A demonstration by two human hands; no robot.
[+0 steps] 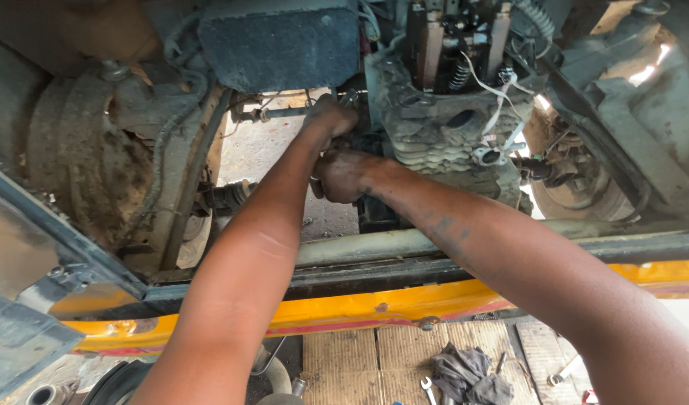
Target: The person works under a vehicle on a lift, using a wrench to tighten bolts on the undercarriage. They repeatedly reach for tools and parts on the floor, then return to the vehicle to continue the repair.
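The engine block (434, 127), grey, finned and caked in grime, sits in the open engine bay at the far centre, just right of both hands. The left hand (329, 116) reaches furthest in, fingers closed around a small metal tool or fitting whose tip shows just above the knuckles; its exact kind cannot be told. The right hand (343, 176) lies directly nearer and below, curled shut against the block's left face, touching the left wrist. What it clamps is hidden. The work point lies at the block's left edge, so the left hand is nearer to it; the forearms run near-to-far, converging there.

A black boxy housing (277, 41) hangs above left. A yellow body sill (374, 304) crosses the near side, left to right. On the floor boards beyond lie a dark rag (468, 375) and a spanner (427, 388). No packages, labels or signs are legible.
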